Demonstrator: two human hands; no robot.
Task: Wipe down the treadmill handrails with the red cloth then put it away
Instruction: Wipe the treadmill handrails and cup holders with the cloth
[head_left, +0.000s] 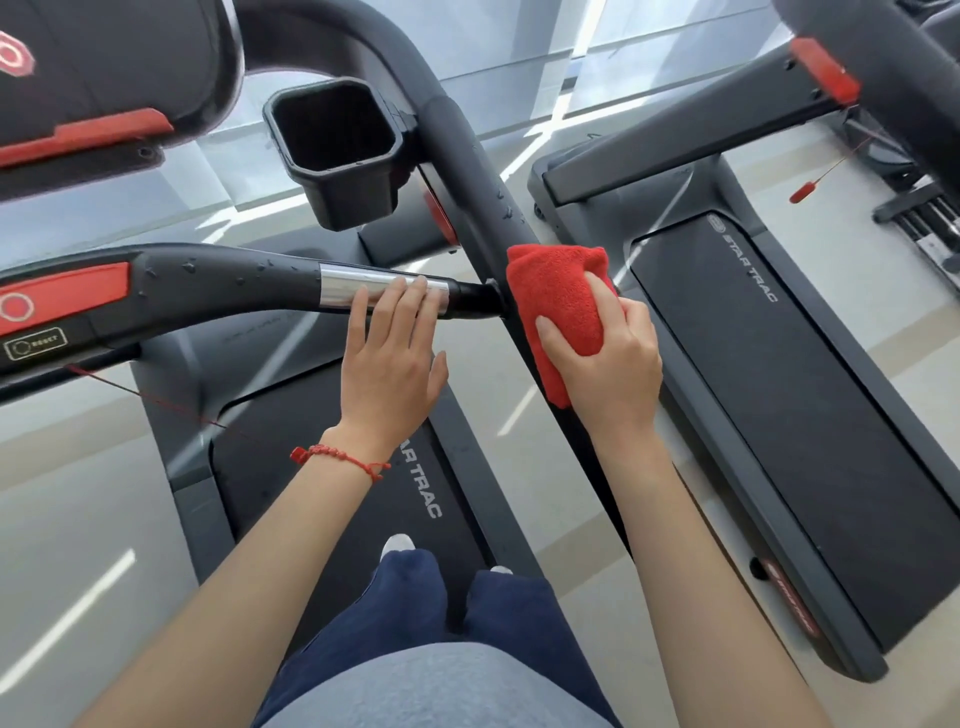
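Treadmill handrail (470, 156): right hand (605, 358) presses red cloth (558, 306); left hand (389, 353) flat.

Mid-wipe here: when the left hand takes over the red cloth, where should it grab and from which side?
Judging by its pose, grab the free upper fold of the red cloth, coming from the left across the side handrail. The right hand covers its lower half, pressing it around the rail, so only the bunched top edge is exposed. The left hand rests close by on the front bar's chrome sleeve.
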